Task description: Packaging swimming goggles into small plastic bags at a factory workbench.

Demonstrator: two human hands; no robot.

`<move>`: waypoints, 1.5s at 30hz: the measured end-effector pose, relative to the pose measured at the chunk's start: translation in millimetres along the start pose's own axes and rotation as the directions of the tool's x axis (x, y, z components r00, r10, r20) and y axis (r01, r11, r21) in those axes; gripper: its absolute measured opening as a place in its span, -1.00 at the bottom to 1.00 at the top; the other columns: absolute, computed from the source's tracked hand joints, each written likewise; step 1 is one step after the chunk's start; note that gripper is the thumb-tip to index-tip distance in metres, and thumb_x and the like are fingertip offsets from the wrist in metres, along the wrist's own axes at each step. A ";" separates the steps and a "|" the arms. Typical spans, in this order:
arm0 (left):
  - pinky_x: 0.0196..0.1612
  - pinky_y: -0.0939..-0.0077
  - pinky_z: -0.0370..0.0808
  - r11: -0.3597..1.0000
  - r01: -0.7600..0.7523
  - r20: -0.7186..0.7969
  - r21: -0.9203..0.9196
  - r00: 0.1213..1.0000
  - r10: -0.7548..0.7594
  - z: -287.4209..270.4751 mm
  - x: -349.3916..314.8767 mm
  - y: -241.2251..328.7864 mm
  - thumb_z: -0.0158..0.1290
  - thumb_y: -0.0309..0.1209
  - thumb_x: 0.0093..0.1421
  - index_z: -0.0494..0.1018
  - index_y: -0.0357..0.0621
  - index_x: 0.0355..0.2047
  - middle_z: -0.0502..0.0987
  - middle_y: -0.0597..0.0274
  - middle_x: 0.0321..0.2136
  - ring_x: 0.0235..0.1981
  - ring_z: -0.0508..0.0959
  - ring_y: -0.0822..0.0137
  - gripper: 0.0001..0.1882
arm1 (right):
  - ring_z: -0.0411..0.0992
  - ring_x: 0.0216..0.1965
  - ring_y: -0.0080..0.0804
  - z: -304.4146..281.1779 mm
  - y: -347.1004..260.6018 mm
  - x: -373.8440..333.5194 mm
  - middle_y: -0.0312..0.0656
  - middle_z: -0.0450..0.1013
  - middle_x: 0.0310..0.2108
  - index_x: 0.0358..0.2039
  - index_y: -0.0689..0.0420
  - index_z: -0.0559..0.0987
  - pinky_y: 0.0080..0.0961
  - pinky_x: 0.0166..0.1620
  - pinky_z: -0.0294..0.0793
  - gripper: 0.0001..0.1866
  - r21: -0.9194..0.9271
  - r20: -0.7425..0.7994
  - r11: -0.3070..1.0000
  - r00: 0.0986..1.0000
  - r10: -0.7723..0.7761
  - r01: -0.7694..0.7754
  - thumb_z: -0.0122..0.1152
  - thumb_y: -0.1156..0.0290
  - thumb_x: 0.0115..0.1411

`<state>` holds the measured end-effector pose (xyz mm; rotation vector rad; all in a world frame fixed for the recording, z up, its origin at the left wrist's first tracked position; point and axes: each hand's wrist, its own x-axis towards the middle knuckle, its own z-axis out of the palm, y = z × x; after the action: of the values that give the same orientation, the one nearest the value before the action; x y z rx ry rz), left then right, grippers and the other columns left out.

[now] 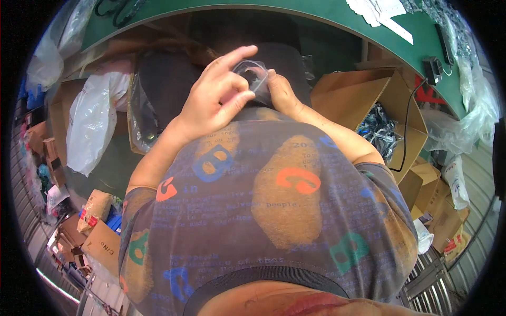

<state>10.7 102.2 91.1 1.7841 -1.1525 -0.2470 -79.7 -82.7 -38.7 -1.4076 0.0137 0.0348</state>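
Observation:
A small clear plastic bag (pixel 252 72) is stretched between my two hands, above my lap. My left hand (pixel 219 94) pinches its near left edge between the thumb and a curled finger, while the index finger points up and away. On the other side, my right hand (pixel 283 94) grips the bag with its thumb on top; its other fingers are mostly hidden. The bag's mouth looks spread. Whether anything lies inside it, I cannot tell.
A green table (pixel 221 11) curves along the far side, holding white papers (pixel 380 13) and a black adapter (pixel 433 69) with a hanging cable. An open cardboard box (pixel 348 87) at right holds several dark bagged items (pixel 378 131). A white plastic bag (pixel 92 121) hangs at left.

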 end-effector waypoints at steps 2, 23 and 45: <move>0.30 0.08 0.29 0.984 -0.171 0.052 0.051 0.984 0.168 -2.3 4.6 -0.8 0.33 -0.54 0.04 0.48 -0.15 -0.43 0.38 -0.11 0.30 0.26 0.41 -0.09 -0.80 | 0.49 0.00 -0.36 0.6 0.4 -1.4 -0.12 0.57 -0.03 0.16 0.23 0.54 -0.41 0.13 0.41 -0.28 0.055 0.002 0.998 1.000 0.005 -0.005 -0.37 -0.15 0.54; 0.17 0.24 0.44 0.998 -0.059 0.093 -0.028 0.994 0.062 -33.1 3.2 -7.0 0.47 -0.30 -0.07 0.57 -0.11 -0.11 0.51 0.04 0.13 0.11 0.53 0.08 -0.50 | 0.49 0.07 -0.37 0.2 -0.6 -3.6 -0.11 0.57 0.02 0.16 0.26 0.52 -0.39 0.19 0.42 -0.29 -0.003 -0.029 0.997 0.997 0.076 -0.076 -0.34 -0.14 0.54; -0.12 0.58 0.56 0.837 0.330 0.122 -0.436 0.943 -0.308 28.8 3.8 -8.6 0.27 -0.56 0.22 0.68 -0.25 -0.21 0.67 0.22 -0.22 -0.17 0.63 0.47 -0.87 | 0.43 0.03 -0.36 -7.2 1.7 -10.5 -0.19 0.50 -0.07 -0.01 0.24 0.59 -0.40 0.16 0.34 -0.34 0.144 -0.107 0.990 0.994 0.007 0.009 -0.30 -0.11 0.53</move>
<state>0.5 82.6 70.5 1.5423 -0.7382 -0.7038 -90.1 -89.7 -41.2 -1.2634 0.1029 -0.0423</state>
